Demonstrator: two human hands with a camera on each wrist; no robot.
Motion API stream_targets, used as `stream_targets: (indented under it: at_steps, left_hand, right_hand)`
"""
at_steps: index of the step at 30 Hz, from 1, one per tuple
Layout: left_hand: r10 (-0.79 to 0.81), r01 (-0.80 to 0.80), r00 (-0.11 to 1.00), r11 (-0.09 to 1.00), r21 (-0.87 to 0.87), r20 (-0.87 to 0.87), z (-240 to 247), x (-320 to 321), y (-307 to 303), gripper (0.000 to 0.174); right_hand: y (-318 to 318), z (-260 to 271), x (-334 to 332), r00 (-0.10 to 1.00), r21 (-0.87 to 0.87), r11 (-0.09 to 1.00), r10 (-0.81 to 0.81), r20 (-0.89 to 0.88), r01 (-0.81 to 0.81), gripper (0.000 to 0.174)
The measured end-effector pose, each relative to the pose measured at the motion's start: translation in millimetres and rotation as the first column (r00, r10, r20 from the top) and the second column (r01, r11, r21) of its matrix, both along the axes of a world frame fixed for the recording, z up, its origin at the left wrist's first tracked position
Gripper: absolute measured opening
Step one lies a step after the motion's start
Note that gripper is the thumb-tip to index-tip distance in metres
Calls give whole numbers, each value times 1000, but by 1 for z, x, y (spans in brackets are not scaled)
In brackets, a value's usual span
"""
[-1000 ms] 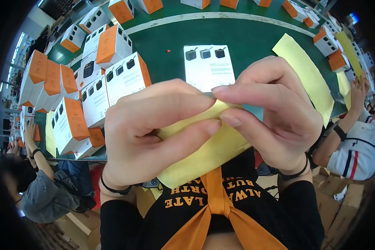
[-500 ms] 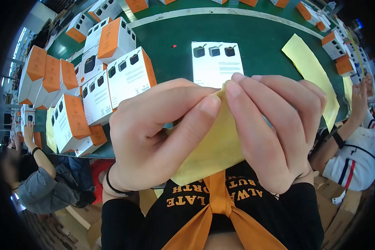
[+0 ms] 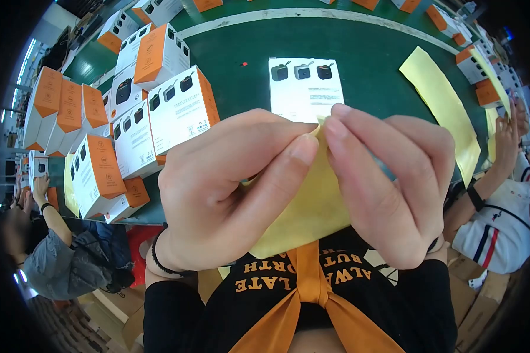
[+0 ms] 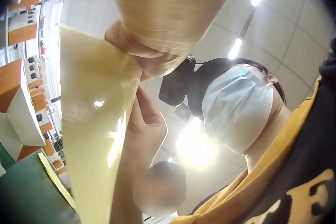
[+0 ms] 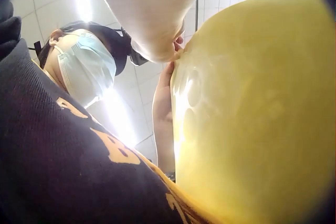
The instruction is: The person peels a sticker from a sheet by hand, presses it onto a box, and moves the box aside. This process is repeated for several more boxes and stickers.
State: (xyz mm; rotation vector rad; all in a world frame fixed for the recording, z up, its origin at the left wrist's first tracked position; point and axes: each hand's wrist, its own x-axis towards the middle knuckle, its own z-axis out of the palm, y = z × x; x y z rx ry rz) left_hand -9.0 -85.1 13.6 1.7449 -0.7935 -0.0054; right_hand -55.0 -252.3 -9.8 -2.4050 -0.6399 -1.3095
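Note:
A yellow sheet (image 3: 303,215) hangs from the fingertips in front of the chest in the head view. The left hand (image 3: 235,188) pinches its top edge between thumb and forefinger. Close beside it, the right hand (image 3: 394,182) has thumb and forefinger at the same edge; whether they grip it is hard to see in the head view. In the left wrist view the sheet (image 4: 92,119) is glossy and hangs down from both hands. The right wrist view shows the sheet (image 5: 257,103) broad and smooth, its corner at the fingertips. Beyond the hands, a white box (image 3: 306,88) lies on the green table.
White and orange boxes (image 3: 182,109) are stacked at the left of the green table (image 3: 371,59). Another yellow sheet (image 3: 444,112) lies at the right. People sit on both sides, one's arm (image 3: 503,153) at the far right, another's (image 3: 56,220) at the left.
The sheet's pinched edge has risen and the hands have turned upward from their earlier sideways hold. Since half a second ago, the right fingers have curled more and spread slightly.

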Motion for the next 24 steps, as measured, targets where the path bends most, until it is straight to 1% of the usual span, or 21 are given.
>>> stream_targets:
  at_steps: [3,5,6,8,9,11,12,14,15,16,17,18,19,20,21,24]
  left_hand:
    - [-18,19,1000,999,-32,22,-3,2,-1,19]
    - [-25,26,999,999,-26,26,-3,3,-1,19]
    - [-33,33,999,999,-19,32,-3,4,-1,19]
    - [-32,32,998,999,3,55,-5,5,-1,17]
    - [-31,30,996,999,23,80,-5,5,-1,16]
    - [-25,22,996,999,26,91,-5,4,-2,15]
    - [-18,15,994,999,29,104,-5,3,-3,14]
    - [2,-5,994,1000,27,113,-5,1,-4,12]
    - [22,-25,992,999,25,122,-6,1,-4,11]
    - [22,-25,993,999,25,119,-6,1,-5,11]
    - [37,-47,984,998,51,173,-6,1,-5,11]
    - [50,-69,973,995,76,227,-7,1,-6,10]
    - [49,-68,973,995,77,226,-7,1,-7,10]
    - [67,-100,958,989,105,281,-8,0,-8,10]
    - [81,-132,938,982,132,336,-8,0,-8,9]
    - [85,-137,926,984,117,368,-9,3,-8,10]
  right_hand:
    - [2,-4,-1,1000,46,999,-6,1,6,42]
    - [-1,-8,2,998,70,996,51,40,-54,40]
    - [-3,-5,2,998,71,996,50,40,-53,40]
    - [-6,3,1,990,115,988,110,-93,-100,40]
    - [-7,2,2,990,115,988,110,-93,-99,40]
    - [-9,0,4,988,42,995,90,-128,-86,40]
    - [-7,-1,3,988,42,995,90,-129,-85,40]
    - [1,-3,-1,995,21,1000,-9,-100,11,41]
    - [3,-5,-1,995,21,1000,-9,-102,11,41]
    - [5,-8,-1,994,71,997,-4,-106,11,41]
    - [5,-9,-1,994,121,993,2,-108,11,40]
    - [4,-8,-1,994,122,993,2,-109,11,40]
    - [3,-5,-1,989,125,992,23,-149,-4,40]
    - [1,-4,-1,981,130,991,44,-189,-19,39]
    - [0,-5,0,981,130,991,42,-190,-17,39]
    - [-1,-11,2,985,81,995,69,-156,-57,35]
